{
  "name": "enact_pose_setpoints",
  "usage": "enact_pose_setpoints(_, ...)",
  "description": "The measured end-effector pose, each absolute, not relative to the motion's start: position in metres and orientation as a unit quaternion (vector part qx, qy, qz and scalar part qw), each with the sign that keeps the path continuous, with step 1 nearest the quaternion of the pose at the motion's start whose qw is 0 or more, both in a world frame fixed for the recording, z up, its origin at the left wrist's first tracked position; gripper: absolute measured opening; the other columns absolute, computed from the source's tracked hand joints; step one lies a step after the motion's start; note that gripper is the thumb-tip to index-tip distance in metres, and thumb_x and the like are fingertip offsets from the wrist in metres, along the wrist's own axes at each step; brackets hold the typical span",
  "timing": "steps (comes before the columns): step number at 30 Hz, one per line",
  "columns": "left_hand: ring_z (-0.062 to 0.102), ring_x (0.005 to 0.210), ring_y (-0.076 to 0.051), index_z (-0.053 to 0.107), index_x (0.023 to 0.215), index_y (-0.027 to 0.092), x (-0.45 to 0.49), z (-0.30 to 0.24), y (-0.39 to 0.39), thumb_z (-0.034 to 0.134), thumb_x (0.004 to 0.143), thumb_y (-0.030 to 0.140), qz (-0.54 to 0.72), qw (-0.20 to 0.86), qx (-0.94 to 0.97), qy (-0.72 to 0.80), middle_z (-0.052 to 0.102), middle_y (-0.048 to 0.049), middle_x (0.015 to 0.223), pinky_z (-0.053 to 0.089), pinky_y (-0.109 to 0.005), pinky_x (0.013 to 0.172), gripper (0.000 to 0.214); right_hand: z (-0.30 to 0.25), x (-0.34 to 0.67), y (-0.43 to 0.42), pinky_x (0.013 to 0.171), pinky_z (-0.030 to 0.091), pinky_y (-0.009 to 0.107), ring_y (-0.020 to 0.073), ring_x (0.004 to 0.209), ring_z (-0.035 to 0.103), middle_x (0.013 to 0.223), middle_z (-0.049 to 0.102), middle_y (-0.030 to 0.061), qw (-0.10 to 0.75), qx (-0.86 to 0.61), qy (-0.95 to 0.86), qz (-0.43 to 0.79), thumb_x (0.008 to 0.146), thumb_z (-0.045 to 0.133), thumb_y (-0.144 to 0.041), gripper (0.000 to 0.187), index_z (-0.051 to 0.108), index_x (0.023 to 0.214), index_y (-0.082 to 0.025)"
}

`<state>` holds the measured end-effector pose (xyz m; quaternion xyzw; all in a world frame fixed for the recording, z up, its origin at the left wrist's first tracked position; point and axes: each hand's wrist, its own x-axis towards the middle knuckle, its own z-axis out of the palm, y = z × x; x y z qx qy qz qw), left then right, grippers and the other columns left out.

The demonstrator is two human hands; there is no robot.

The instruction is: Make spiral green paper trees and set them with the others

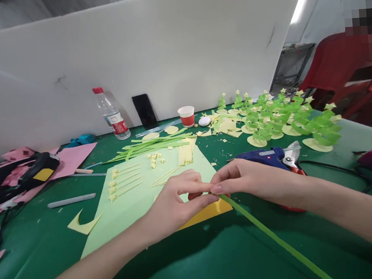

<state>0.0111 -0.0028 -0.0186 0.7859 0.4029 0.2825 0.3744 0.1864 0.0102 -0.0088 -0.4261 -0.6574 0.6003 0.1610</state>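
Left hand and right hand meet, both pinching end of green strip; strip slants toward near edge of worktop. Pale green sheet beneath left hand; blue glue gun beyond right hand; paper plants toward far right corner.

Strip — before glue gun.

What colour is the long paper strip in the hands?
The strip is bright green, seen best in the head view.
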Motion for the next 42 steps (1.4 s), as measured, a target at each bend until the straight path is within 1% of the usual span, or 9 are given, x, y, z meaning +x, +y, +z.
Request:
enact_pose_setpoints(5,0.037,0.052,-0.009,0.060,0.053,0.017,0.013,-0.019,-0.004,0.067,0.063,0.014,0.326,0.400,0.733,0.442,0.040,0.0061,0.051,0.032,-0.022,0.052,0.013,-0.007,0.188,0.011,0.063,0.035,0.020,0.0091,0.069,0.046,0.074,0.058,-0.0007,0.143,-0.374,-0.646,0.650,0.068,0.065,-0.029,0.016,0.066,0.079,-0.017)
enact_pose_setpoints(10,0.038,0.050,-0.007,0.048,0.049,0.016,0.016,-0.018,-0.006,0.070,0.059,0.015,0.322,0.446,0.700,0.455,0.044,0.0082,0.051,0.039,-0.021,0.058,0.024,-0.009,0.186,0.009,0.058,0.032,0.020,0.0083,0.066,0.044,0.071,0.055,-0.0016,0.137,-0.381,-0.647,0.647,0.064,0.069,-0.030,0.020,0.065,0.078,-0.016)
enact_pose_setpoints(17,0.034,0.054,-0.009,0.070,0.066,0.020,0.011,-0.018,-0.006,0.066,0.070,0.021,0.291,0.370,0.788,0.397,0.038,0.0053,0.051,0.028,-0.022,0.050,0.005,-0.008,0.183,0.007,0.063,0.033,0.020,0.0090,0.067,0.045,0.068,0.057,-0.0013,0.160,-0.409,-0.638,0.632,0.066,0.066,-0.030,0.015,0.064,0.069,-0.014)
enact_pose_setpoints(19,0.033,0.053,-0.010,0.072,0.073,0.021,0.009,-0.018,-0.006,0.061,0.075,0.020,0.269,0.373,0.811,0.363,0.036,0.0049,0.050,0.027,-0.023,0.050,0.011,-0.005,0.185,0.008,0.063,0.032,0.020,0.0089,0.068,0.044,0.068,0.056,-0.0016,0.144,-0.410,-0.639,0.635,0.067,0.065,-0.030,0.015,0.064,0.068,-0.015)
enact_pose_setpoints(24,0.034,0.051,-0.009,0.067,0.055,0.017,0.012,-0.017,-0.006,0.068,0.066,0.019,0.270,0.382,0.792,0.393,0.035,0.0057,0.047,0.027,-0.022,0.048,0.011,-0.006,0.187,0.009,0.061,0.031,0.022,0.0100,0.068,0.045,0.069,0.055,-0.0010,0.093,-0.375,-0.667,0.637,0.070,0.062,-0.036,0.021,0.063,0.071,-0.015)
enact_pose_setpoints(30,0.039,0.052,-0.008,0.051,0.049,0.016,0.018,-0.019,-0.009,0.070,0.062,0.024,0.292,0.407,0.744,0.442,0.043,0.0062,0.054,0.033,-0.020,0.050,0.025,-0.016,0.181,0.006,0.062,0.032,0.022,0.0097,0.066,0.045,0.066,0.054,-0.0008,0.143,-0.375,-0.644,0.651,0.070,0.063,-0.036,0.023,0.060,0.068,-0.013)
enact_pose_setpoints(35,0.034,0.052,-0.009,0.067,0.061,0.017,0.013,-0.018,-0.006,0.066,0.068,0.018,0.261,0.395,0.791,0.389,0.038,0.0057,0.050,0.029,-0.022,0.050,0.006,-0.012,0.185,0.008,0.062,0.031,0.023,0.0098,0.066,0.043,0.067,0.052,-0.0010,0.125,-0.385,-0.649,0.644,0.070,0.062,-0.035,0.022,0.061,0.068,-0.014)
enact_pose_setpoints(38,0.034,0.052,-0.009,0.071,0.069,0.018,0.009,-0.018,-0.005,0.060,0.074,0.017,0.226,0.409,0.816,0.339,0.041,0.0044,0.049,0.028,-0.024,0.051,0.012,-0.008,0.189,0.009,0.062,0.029,0.022,0.0095,0.068,0.041,0.069,0.052,-0.0012,0.093,-0.376,-0.657,0.647,0.069,0.062,-0.036,0.022,0.063,0.072,-0.014)
enact_pose_setpoints(42,0.034,0.051,-0.009,0.065,0.056,0.017,0.011,-0.017,-0.008,0.068,0.066,0.021,0.270,0.410,0.776,0.395,0.038,0.0055,0.049,0.029,-0.022,0.049,0.010,-0.008,0.190,0.008,0.061,0.029,0.022,0.0089,0.066,0.041,0.067,0.051,-0.0017,0.095,-0.356,-0.648,0.666,0.069,0.064,-0.037,0.024,0.062,0.072,-0.014)
